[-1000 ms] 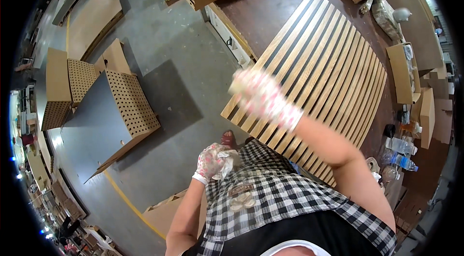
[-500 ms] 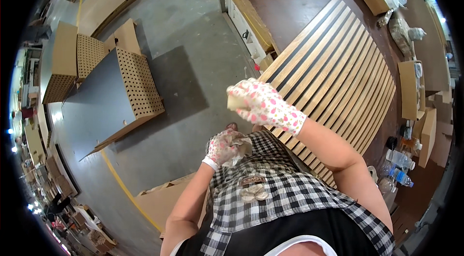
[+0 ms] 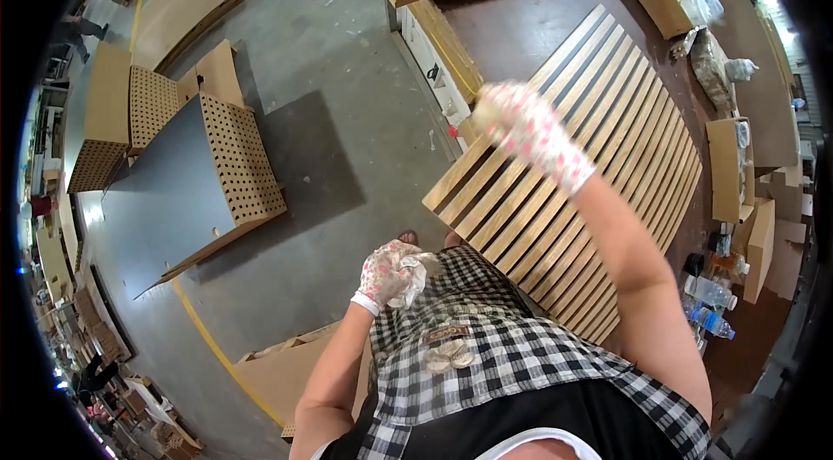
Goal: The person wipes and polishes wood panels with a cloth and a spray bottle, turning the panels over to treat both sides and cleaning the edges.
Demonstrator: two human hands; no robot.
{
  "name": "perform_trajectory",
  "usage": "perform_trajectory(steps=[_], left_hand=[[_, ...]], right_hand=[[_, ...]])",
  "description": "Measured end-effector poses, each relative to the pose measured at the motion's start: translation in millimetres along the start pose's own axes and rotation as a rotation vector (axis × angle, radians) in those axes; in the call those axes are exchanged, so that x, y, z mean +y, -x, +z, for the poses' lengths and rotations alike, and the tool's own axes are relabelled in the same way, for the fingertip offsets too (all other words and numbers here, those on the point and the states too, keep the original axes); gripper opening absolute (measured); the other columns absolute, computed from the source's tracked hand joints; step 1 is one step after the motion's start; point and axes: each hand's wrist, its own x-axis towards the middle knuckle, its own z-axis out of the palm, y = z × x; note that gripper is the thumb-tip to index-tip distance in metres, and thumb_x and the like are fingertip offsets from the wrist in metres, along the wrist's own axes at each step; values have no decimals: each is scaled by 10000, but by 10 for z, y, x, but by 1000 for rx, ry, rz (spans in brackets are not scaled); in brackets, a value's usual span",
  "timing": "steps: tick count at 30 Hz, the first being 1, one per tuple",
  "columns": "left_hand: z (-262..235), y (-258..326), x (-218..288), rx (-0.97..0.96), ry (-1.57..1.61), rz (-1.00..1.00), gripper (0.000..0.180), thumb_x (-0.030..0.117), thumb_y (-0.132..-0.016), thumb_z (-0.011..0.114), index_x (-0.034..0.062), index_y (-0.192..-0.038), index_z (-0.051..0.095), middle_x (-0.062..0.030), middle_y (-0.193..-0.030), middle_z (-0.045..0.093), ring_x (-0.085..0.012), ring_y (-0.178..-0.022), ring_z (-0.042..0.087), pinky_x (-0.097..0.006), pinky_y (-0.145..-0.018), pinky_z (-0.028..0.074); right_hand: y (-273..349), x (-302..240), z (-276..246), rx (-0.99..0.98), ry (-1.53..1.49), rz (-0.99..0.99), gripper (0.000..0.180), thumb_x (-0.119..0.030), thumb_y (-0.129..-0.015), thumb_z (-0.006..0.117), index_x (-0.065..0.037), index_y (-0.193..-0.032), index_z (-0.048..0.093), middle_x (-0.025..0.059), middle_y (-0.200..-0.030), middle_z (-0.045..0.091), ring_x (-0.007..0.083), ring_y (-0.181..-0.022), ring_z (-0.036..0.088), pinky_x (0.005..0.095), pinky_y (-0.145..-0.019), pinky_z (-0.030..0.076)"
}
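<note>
My right hand [image 3: 528, 132], in a white glove with pink spots, reaches out over the near left edge of a slatted wooden panel [image 3: 599, 191] that lies on a dark brown table. Its fingers are closed around a small pale object, too small to identify. My left hand [image 3: 386, 273], in the same kind of glove, is held close to my checked apron and grips a crumpled white cloth [image 3: 415, 276]. The panel is made of several long light wood slats with dark gaps between them.
A dark panel with perforated honeycomb edges [image 3: 186, 182] lies on the concrete floor at left, beside similar boards [image 3: 152, 104]. A yellow floor line [image 3: 208, 338] runs at lower left. Cardboard boxes [image 3: 729, 169] and plastic bottles [image 3: 711, 304] sit on the table at right.
My right hand has swung from in front of me out to the right, onto the edge of the slatted panel. My left hand with the cloth stays near my apron.
</note>
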Motion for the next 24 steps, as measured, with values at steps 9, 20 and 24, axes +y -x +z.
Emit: perform_trajectory(steps=[9,20,24], left_hand=[[-23,-181,10,-17,-19,-69,287,235,-691,606,132,-955,654,-90,-994,624,-298,-912,584,-371,-808,467],[97,-371,152,-71,-109,-75,261,271,-707,628,96,-900,648,-134,-913,624,-319,-839,593,-405,-719,484],[189,-362,71,-29,-153,-244,258,210,-689,587,46,-886,622,-178,-833,632,-369,-776,598,-429,-690,490]], right_hand=[[33,-409,-112,-221,-94,-97,281,-198,-705,656,-97,-954,572,87,-823,591,241,-901,567,360,-802,466],[-25,173,-114,-88,-261,-181,204,-131,-633,661,-94,-812,570,90,-782,587,272,-757,580,376,-699,480],[-322,1202,-367,-28,-226,-70,59,-146,-707,607,-121,-757,591,102,-722,598,277,-731,604,362,-691,494]])
